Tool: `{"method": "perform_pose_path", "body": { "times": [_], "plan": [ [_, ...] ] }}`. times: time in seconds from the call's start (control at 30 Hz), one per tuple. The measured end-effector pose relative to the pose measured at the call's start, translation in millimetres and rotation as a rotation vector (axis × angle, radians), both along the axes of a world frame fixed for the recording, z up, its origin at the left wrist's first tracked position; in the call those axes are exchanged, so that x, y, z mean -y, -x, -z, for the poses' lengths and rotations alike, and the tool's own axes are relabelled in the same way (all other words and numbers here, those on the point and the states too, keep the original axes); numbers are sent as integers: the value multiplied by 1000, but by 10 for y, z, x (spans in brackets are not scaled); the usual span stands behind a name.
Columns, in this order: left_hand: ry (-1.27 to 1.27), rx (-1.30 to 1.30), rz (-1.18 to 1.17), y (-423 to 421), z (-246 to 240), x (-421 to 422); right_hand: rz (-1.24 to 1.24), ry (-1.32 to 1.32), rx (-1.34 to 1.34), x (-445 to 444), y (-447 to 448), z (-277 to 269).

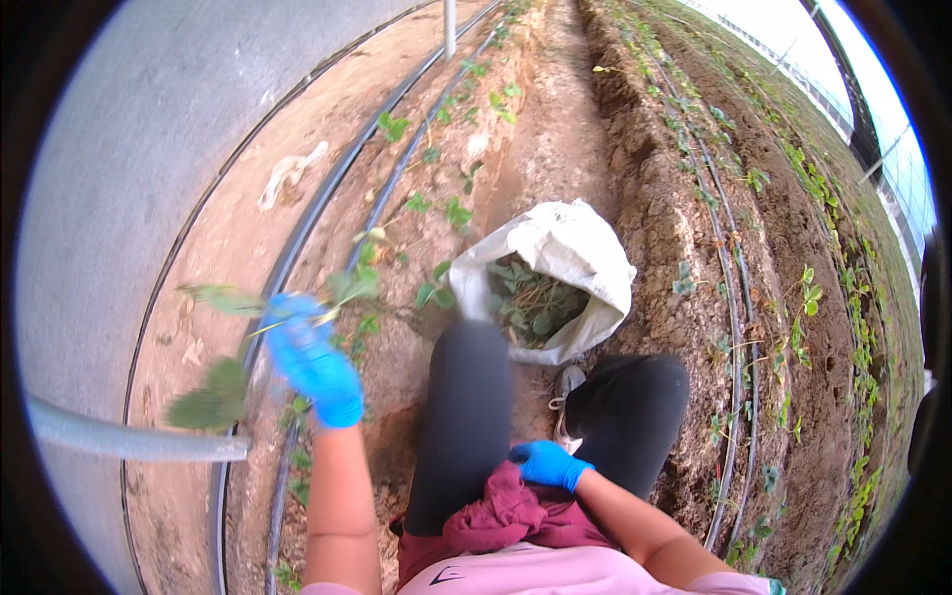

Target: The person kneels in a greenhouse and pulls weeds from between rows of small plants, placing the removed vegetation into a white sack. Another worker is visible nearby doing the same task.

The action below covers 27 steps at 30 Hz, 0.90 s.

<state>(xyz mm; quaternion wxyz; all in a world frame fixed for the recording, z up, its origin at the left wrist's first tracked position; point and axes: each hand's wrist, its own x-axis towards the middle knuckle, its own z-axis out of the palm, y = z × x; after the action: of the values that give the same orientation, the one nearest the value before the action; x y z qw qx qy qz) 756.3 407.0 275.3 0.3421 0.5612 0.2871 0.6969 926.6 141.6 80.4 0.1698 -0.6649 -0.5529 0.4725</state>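
My left hand, in a blue glove and blurred, is closed around cut green leaves and stems above the black drip lines at the left. A large blurred leaf shows just below that hand. My right hand, also gloved in blue, lies at my lap beside a bunched maroon cloth; its fingers are partly hidden, so what it grips is unclear. Before my knees stands a white woven sack, its mouth open, with leaves and stems inside.
Black drip hoses run along the left bed among small leafy plants. A metal post stands at the top, and a metal pipe juts in from the left. Two more hoses cross the planted bed at the right.
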Motion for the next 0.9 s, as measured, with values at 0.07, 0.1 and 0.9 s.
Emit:
{"method": "perform_pose_path", "body": {
  "times": [0.07, 0.1, 0.9],
  "plan": [
    [-103, -97, 155, -716, 218, -126, 39, 4, 17, 7, -16, -7],
    [-152, -188, 245, -1049, 399, -232, 31, 29, 47, 17, -23, -18],
    [161, -1032, 816, -4389, 4553, -595, 274, 13, -399, 619, -591, 788]
  ]
}}
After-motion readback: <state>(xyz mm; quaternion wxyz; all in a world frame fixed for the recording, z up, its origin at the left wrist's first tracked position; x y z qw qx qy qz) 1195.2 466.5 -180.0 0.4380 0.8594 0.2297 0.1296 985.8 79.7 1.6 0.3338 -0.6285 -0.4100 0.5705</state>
